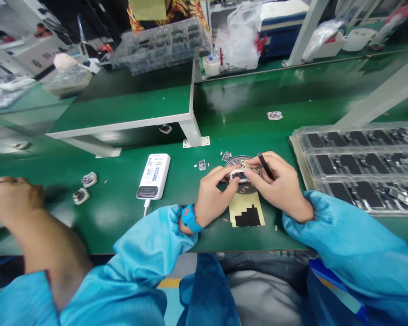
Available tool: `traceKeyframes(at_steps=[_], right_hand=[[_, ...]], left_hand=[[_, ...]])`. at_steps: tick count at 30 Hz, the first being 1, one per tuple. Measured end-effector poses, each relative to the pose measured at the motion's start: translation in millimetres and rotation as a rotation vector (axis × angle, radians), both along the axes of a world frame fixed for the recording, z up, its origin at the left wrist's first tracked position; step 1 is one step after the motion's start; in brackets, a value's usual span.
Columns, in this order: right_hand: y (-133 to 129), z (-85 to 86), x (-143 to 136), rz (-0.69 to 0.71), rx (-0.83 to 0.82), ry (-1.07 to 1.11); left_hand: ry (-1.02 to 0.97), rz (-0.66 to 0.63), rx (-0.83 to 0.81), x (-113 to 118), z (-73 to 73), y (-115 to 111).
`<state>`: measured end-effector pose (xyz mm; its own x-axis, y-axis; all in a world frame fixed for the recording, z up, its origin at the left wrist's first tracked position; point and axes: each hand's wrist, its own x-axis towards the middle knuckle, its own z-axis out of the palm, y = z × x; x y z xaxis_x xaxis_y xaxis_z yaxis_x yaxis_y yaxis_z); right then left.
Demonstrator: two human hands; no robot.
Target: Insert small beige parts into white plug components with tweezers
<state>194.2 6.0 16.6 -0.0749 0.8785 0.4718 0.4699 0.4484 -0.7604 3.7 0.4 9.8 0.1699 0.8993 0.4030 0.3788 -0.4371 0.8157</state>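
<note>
Between my two hands is a small white-rimmed device housing (238, 174) with dark parts inside, above a round perforated metal dish (247, 187). My left hand (215, 195) wears a blue wrist strap (190, 218) and grips the housing's left side. The fingers of my right hand (278, 184) press on its right side, while a thin black stick-like tool (265, 166) rests in the same hand. Small tan pieces lie around the dish. Just below is a yellow sheet (237, 202) with black stickers (248, 217).
A white power bank (154, 175) with a cable lies at left. Clear trays of parts (360, 163) stand at right. A green raised shelf (129, 97) is behind. Small housings (80, 195) lie about the bench. A co-worker's hand (15, 199) is at far left.
</note>
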Motion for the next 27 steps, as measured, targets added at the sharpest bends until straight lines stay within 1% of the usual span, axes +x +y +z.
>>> traceKeyframes(at_steps=[3, 6, 10, 14, 18, 21, 24, 27], right_hand=[[-0.1, 3.9, 5.0, -0.027, 0.057, -0.032], [-0.8, 4.8, 5.9, 0.037, 0.112, -0.037], [-1.2, -1.7, 5.0, 0.159, 0.160, -0.080], [-1.0, -9.8, 5.8, 0.163, 0.174, -0.106], [-1.8, -13.0, 6.4, 0.167, 0.209, -0.152], [-1.9, -13.1, 5.3, 0.183, 0.209, -0.191], [0.0, -12.0, 4.8, 0.215, 0.191, -0.166], [3.2, -11.2, 8.3, 0.151, 0.099, -0.194]], left_hand=[[0.023, 0.005, 0.012, -2.2, -0.1, -0.5], [0.043, -0.021, 0.042, -3.2, -1.6, -0.6], [0.052, -0.035, 0.069, -3.5, -3.9, -0.3], [0.076, -0.024, 0.070, -4.0, -5.1, 0.2], [0.096, -0.025, 0.063, -2.9, -5.4, -0.5], [0.110, -0.030, 0.056, -1.8, -5.2, -1.6], [0.130, -0.025, 0.046, -4.3, -4.2, 1.9], [0.156, 0.016, 0.026, -13.2, -3.0, 12.4]])
